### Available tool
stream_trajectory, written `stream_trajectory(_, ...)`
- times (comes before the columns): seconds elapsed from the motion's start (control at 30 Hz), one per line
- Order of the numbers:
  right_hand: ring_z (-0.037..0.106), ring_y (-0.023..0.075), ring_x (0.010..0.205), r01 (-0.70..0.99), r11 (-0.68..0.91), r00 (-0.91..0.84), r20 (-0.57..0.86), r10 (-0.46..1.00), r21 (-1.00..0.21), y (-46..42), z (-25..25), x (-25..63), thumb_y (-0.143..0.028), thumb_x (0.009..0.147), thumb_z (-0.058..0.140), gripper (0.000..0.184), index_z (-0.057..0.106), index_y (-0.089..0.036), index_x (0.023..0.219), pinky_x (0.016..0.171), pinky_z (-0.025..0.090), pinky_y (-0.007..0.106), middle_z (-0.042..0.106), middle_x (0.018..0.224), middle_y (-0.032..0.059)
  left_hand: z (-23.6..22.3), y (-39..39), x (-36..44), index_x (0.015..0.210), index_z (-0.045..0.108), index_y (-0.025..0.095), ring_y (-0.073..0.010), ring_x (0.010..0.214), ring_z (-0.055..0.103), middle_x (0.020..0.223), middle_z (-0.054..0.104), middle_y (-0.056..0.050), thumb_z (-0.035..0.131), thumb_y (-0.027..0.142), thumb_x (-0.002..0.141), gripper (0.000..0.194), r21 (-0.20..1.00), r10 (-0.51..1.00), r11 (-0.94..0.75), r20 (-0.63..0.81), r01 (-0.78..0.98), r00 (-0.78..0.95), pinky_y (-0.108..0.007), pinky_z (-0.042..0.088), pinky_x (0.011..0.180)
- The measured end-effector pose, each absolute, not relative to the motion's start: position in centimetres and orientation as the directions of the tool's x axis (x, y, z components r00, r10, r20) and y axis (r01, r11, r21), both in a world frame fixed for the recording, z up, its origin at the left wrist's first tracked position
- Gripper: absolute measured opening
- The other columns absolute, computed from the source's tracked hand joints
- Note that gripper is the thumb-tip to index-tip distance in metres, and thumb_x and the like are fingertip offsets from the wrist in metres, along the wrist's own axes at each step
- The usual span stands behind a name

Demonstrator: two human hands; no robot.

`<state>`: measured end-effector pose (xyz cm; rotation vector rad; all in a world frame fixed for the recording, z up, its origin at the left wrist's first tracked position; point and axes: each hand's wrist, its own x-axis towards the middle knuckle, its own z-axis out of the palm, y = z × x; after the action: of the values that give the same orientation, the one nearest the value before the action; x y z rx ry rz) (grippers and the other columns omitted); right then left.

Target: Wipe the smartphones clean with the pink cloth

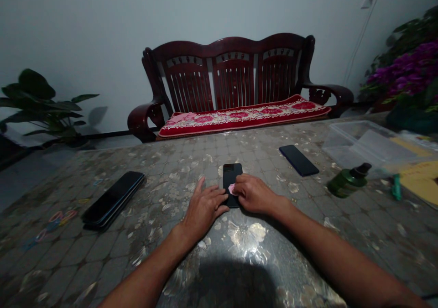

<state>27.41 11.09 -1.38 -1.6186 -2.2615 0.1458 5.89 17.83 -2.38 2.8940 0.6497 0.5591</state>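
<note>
A black smartphone lies on the patterned tablecloth right in front of me. My right hand is closed on a small pink cloth or pad and presses it against the phone's surface; the fingers cover part of the pad. Beside the phone, my left hand lies with fingers stretched out, its fingertips at the phone's left edge. A stack of phones rests on the left of the table. Another dark phone lies flat to the right.
A green spray bottle stands on the right, near a clear plastic box, a teal object and a yellow sheet. Colourful rings lie at far left. Behind the table is a wooden bench.
</note>
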Motion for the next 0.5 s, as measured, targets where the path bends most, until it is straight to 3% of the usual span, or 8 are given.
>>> stream_trajectory(0.1,0.055,0.0191,0.082,0.891,0.351,-0.283,0.252,0.925,-0.287,11.1,-1.7,27.5,-0.005,0.084,0.057,0.021,0.074,-0.018,0.085,0.072,0.039,0.028,0.063,0.083,0.0061,-2.4,17.5,5.7,0.106,0.077,0.027,-0.0302,0.113,0.069,0.111,0.078,-0.005,0.078,0.026,0.085,0.021,0.188,0.434,-0.901,0.354,0.391,0.829,-0.067,0.024,0.12)
stream_trajectory(0.23,0.057,0.0207,0.091,0.911,0.277,-0.183,0.303,0.935,-0.305,13.2,-2.1,28.7,-0.007,0.092,0.053,0.024,0.075,-0.016,0.097,0.082,0.041,0.03,0.068,0.093,0.0091,-2.5,17.3,5.6,0.105,0.077,0.027,-0.0301,0.111,0.07,0.111,0.079,-0.003,0.078,0.023,0.084,0.021,0.188,0.438,-0.899,0.364,0.395,0.822,-0.068,0.024,0.119)
stream_trajectory(0.5,0.059,0.0206,0.092,0.956,0.17,-0.106,0.261,0.96,-0.24,17.8,-2.2,29.2,-0.013,0.097,0.049,0.028,0.077,-0.014,0.103,0.083,0.04,0.029,0.073,0.099,0.0105,-2.8,17.3,5.6,0.103,0.078,0.027,-0.0289,0.108,0.072,0.108,0.079,-0.004,0.077,0.022,0.086,0.018,0.209,0.427,-0.904,0.388,0.374,0.817,-0.069,0.025,0.119)
